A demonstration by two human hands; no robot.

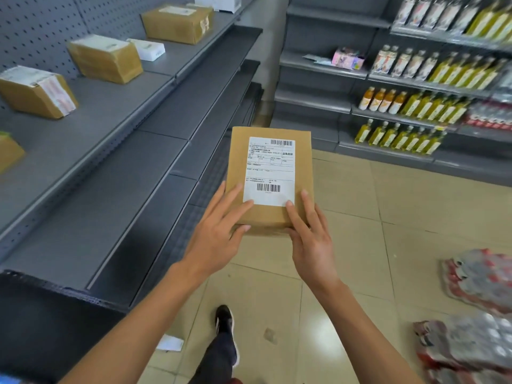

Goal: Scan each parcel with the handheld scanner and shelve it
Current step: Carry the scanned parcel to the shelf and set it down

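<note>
- Head view: a flat, rectangular brown cardboard parcel [270, 178] is held in the air, just right of the grey metal shelf [116, 151].
- Left hand [219, 231] and right hand [310, 236] each grip its near end, fingers on top, thumbs at the near edge.
- Its underside is hidden.
- The white label [270, 170] shows two barcodes; the small print is unreadable.

Both forearms are bare to the frame's edge, no sleeves in view; the left hand [219, 231] and right hand [311, 239] wear no gloves, rings or watch; below them, a dark trouser leg [219, 358] and a black trainer [225, 322] with white sole.
</note>
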